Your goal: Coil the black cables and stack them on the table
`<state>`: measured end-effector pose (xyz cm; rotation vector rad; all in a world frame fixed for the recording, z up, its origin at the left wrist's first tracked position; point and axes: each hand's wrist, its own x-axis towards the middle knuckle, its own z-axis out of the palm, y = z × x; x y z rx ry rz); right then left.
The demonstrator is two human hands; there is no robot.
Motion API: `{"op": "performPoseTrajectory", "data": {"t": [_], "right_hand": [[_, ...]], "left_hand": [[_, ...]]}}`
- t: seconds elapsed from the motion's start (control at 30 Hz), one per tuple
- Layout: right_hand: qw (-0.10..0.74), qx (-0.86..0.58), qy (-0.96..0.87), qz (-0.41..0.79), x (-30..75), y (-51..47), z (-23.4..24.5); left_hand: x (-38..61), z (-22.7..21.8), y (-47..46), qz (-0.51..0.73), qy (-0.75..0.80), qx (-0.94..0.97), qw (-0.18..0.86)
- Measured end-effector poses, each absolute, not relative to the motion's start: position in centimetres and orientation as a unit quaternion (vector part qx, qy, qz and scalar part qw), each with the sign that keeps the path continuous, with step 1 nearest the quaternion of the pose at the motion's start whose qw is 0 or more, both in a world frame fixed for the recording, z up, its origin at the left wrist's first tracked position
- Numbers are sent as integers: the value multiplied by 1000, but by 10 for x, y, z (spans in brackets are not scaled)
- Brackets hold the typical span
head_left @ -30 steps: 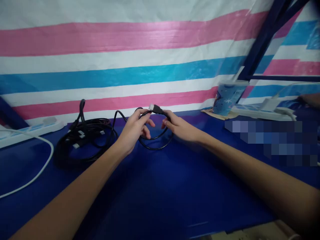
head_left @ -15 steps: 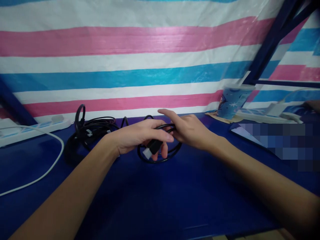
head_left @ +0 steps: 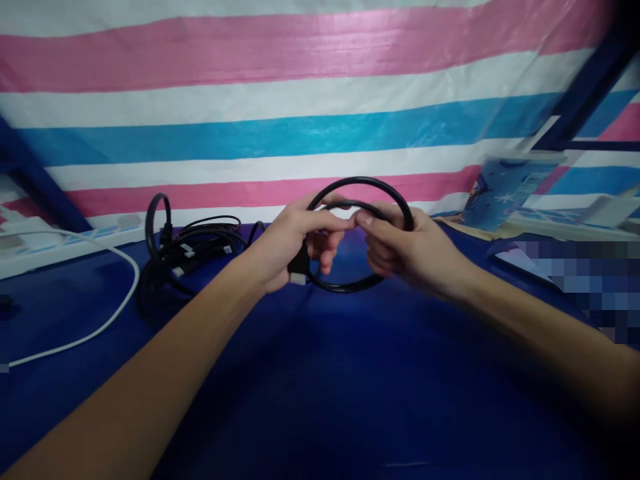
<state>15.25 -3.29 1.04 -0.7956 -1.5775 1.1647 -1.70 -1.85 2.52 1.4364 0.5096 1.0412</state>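
Note:
Between my two hands a black cable (head_left: 357,181) is bent into a round coil held over the table. My left hand (head_left: 295,237) is closed around the coil's left side. Just below that palm hangs a black connector with a pale metal end (head_left: 299,267), which looks like an HDMI plug. My right hand (head_left: 407,240) grips the right side, its thumb pressed against the fingers on the cable. The thumbs of both hands come nearly together at the middle of the coil.
A heap of black cables (head_left: 200,243) with pale connectors lies left on the blue table (head_left: 320,387). Behind it is a white power strip (head_left: 100,237); a white cord (head_left: 125,300) curves in front. At right stand a blue patterned cup (head_left: 505,193) and a partly blurred-out flat device (head_left: 525,263).
The coil has opened into a larger upright ring. My right hand has closed on it and shifted right; the plug now points downward beneath my left hand. The camera view has shifted slightly.

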Motion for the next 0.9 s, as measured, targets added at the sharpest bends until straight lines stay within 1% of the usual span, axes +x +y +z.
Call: {"op": "performPoseTrajectory", "data": {"t": [0.1, 0.17, 0.23, 0.33, 0.4, 0.43, 0.5, 0.57, 0.63, 0.77, 0.83, 0.9], "right_hand": [[444, -372, -720, 383, 156, -34, 10], [434, -390, -729, 359, 156, -33, 8], [449, -382, -703, 397, 155, -32, 5], [492, -328, -632, 500, 150, -33, 4], [515, -282, -608, 534, 146, -38, 5], [517, -258, -609, 543, 143, -41, 5], [493, -205, -647, 545, 138, -48, 3], [452, -180, -718, 498, 131, -54, -2], [429, -202, -791, 387, 126, -58, -9], [457, -241, -842, 152, 120, -56, -18], [478, -242, -840, 88, 121, -53, -17], [491, -247, -832, 78, 122, -52, -14]], "left_hand": [[-13, 25, -25, 386, 275, 643, 602], [-7, 24, -30, 392, 305, 627, 600], [-1, 23, -33, 437, 315, 597, 594], [-1, 25, -31, 560, 285, 525, 574], [-6, 29, -27, 628, 258, 471, 563], [-9, 31, -25, 651, 250, 444, 563], [-13, 33, -22, 675, 241, 392, 576], [-12, 33, -21, 681, 238, 348, 599], [-8, 29, -23, 672, 238, 325, 622], [1, 23, -28, 671, 260, 316, 619], [5, 22, -31, 674, 267, 311, 615], [7, 20, -33, 652, 260, 318, 638]]}}
